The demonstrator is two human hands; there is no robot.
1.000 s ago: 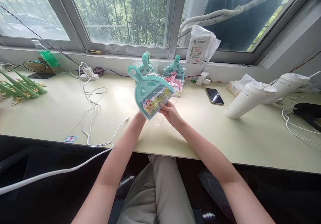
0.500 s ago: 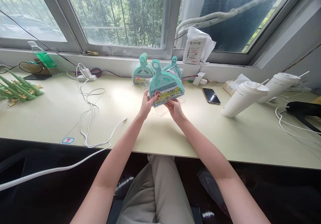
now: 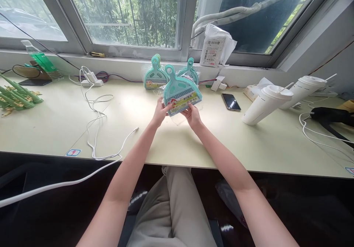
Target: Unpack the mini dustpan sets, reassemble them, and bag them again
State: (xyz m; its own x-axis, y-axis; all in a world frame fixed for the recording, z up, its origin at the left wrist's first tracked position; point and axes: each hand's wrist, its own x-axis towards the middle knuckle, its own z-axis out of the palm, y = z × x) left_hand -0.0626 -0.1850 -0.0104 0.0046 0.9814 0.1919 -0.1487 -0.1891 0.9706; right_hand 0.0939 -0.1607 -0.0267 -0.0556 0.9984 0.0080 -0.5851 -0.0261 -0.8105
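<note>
A teal dustpan set with a printed label and clear wrapping is held up over the desk, its handle pointing up. My left hand grips its lower left corner, thumb on the front. On the lower right edge, my right hand holds it the same way, thumb over the label. Behind it, two more wrapped teal sets stand near the wall, one at the left and one at the right, partly hidden by the held one.
White cables lie at the left of the desk, near a power strip, a green bottle and green stalks. A phone, white cups and a tissue pack are at the right.
The view has shifted slightly. The held set has tilted a little, its right side higher, and my right thumb now lies further up over the label.
</note>
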